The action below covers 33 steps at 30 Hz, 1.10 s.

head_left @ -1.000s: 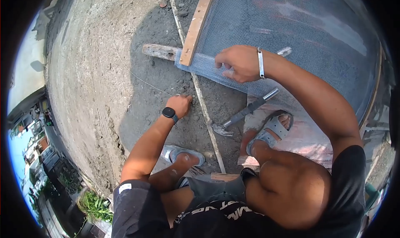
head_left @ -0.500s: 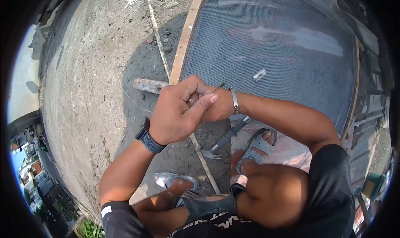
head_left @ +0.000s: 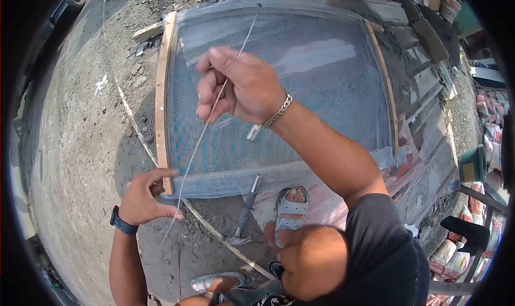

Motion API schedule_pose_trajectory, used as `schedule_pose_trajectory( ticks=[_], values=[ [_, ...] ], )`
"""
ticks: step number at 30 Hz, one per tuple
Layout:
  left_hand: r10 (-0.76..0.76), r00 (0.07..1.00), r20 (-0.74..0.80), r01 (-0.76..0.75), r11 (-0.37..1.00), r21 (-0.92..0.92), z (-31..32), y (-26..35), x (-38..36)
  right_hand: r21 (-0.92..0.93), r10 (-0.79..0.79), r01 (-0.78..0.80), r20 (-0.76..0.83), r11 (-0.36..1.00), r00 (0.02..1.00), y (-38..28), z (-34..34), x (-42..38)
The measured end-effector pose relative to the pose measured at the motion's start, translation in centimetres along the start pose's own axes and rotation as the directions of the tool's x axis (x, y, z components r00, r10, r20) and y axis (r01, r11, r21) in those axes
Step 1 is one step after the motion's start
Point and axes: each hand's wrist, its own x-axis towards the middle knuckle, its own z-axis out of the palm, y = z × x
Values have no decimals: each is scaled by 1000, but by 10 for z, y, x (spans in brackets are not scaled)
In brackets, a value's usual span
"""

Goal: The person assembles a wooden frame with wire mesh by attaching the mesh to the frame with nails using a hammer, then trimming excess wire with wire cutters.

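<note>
A thin, pale wire (head_left: 196,146) runs slantwise through the air, from above my right hand down past my left. My right hand (head_left: 251,87), a chain bracelet at its wrist, is raised over a mesh screen with the fingers curled round the wire. Lower down, my left hand (head_left: 144,200) has thumb and forefinger spread wide, and the wire passes close by their tips. The mesh screen (head_left: 322,113) lies flat, with a wooden strip (head_left: 162,91) along its left side. A hammer (head_left: 246,212) rests head-down at the screen's near edge, by my foot.
A small whitish piece (head_left: 254,133) lies on the mesh. A long pale strip (head_left: 126,105) crosses the rough ground on the left. Boards (head_left: 424,99) lie to the right, near a green container (head_left: 472,164) and stacked sacks (head_left: 450,257).
My hands were together; now they are apart, the right raised over the mesh with the wire, the left lowered with fingers spread. The view has shifted, showing more of the right side.
</note>
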Motion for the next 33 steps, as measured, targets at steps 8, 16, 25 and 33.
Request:
schedule_pose_trajectory(
  ticks=[8, 16, 25, 33],
  values=[
    [-143, 884, 445, 413, 682, -603, 49, -62, -37, -56, -360, 396, -551, 916, 753, -75, -102, 6],
    [-269, 916, -299, 287, 958, 18, 76, -62, -21, 91, -308, 449, -606, 889, 733, -100, -197, -6],
    [-190, 699, -690, 379, 916, 131, 49, -149, 5, 171, -38, 236, -730, 957, 682, -71, -273, -30],
    [45, 508, -860, 357, 898, 258, 3, -76, 87, 198, -105, 235, -508, 952, 855, -102, -198, -26]
  ],
)
